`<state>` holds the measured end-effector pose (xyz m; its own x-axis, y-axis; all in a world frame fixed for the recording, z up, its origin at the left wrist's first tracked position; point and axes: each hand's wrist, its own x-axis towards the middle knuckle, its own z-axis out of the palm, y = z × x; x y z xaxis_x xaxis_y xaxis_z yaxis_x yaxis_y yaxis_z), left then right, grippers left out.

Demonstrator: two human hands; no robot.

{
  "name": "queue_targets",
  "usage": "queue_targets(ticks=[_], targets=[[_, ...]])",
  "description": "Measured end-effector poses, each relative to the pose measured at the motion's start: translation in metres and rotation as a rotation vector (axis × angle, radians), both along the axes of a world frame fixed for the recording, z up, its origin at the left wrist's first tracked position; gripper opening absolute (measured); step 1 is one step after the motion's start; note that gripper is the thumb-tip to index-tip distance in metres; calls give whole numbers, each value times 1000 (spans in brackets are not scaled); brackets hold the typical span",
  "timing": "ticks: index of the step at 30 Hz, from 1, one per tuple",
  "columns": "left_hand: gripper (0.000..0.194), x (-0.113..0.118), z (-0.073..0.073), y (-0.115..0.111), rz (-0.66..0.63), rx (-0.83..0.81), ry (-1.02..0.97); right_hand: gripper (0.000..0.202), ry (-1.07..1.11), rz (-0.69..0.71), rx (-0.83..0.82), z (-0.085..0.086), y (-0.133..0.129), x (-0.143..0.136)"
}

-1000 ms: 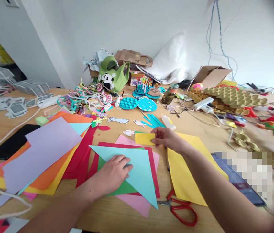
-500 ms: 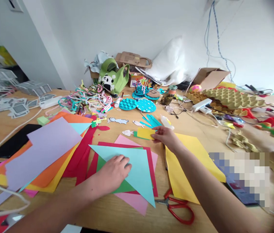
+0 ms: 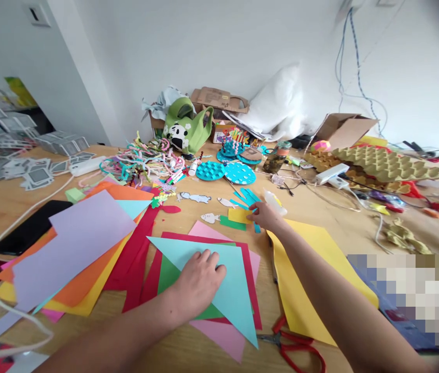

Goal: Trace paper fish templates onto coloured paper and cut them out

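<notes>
My left hand (image 3: pixel 199 282) rests with curled fingers on a light blue paper triangle (image 3: pixel 237 290), which lies over green, red and pink sheets. My right hand (image 3: pixel 264 215) pinches the right end of a small yellow paper piece (image 3: pixel 238 215). Under that piece a green strip (image 3: pixel 232 223) sticks out. Beside them lie a white fish cutout (image 3: pixel 210 218) and a blue paper hand shape (image 3: pixel 247 198). A large yellow sheet (image 3: pixel 316 274) is under my right forearm. Red-handled scissors (image 3: pixel 300 347) lie at the front edge.
Purple and orange sheets (image 3: pixel 83 233) are piled at the left beside a black tablet (image 3: pixel 32 228). Pipe cleaners (image 3: pixel 141 160), a green panda bag (image 3: pixel 188 127) and blue discs (image 3: pixel 240 173) stand behind. Egg trays (image 3: pixel 386 163) and a power strip (image 3: pixel 331 174) are at the right.
The yellow piece in my right hand has shifted up off part of the green strip, which now shows more. The whole view has moved slightly. My left hand stays on the blue paper.
</notes>
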<state>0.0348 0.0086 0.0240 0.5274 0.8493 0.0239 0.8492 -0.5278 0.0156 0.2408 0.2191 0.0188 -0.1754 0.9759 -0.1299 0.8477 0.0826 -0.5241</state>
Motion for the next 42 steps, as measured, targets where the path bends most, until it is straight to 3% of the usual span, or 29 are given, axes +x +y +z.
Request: queue_targets(ticks=[5, 9, 14, 22, 26, 30, 32, 37, 42], targets=[[11, -1, -5, -1, 17, 23, -12, 24, -165, 182, 175, 10, -14, -29], [10, 0, -7, -2, 28, 24, -7, 21, -197, 436, 179, 6, -25, -69], [11, 0, -5, -2, 27, 7, -11, 14, -269, 536, 157, 0, -20, -91], [13, -1, -5, -1, 26, 7, -21, 8, -253, 535, 159, 0, -21, -90], [14, -1, -5, -1, 28, 1, -19, 7, -157, 460, 153, 12, -29, -86], [16, -2, -7, -2, 26, -1, -28, 7, -5, 401, 137, 30, -48, -62], [17, -2, -8, -2, 27, -5, -30, 7, 163, 383, 50, 32, -64, -45], [19, -2, -11, -2, 38, 4, -65, 5, 294, 406, -182, 13, -106, -16], [37, 0, -13, -2, 38, 43, -139, 8, 240, 369, -30, -4, -123, -16]])
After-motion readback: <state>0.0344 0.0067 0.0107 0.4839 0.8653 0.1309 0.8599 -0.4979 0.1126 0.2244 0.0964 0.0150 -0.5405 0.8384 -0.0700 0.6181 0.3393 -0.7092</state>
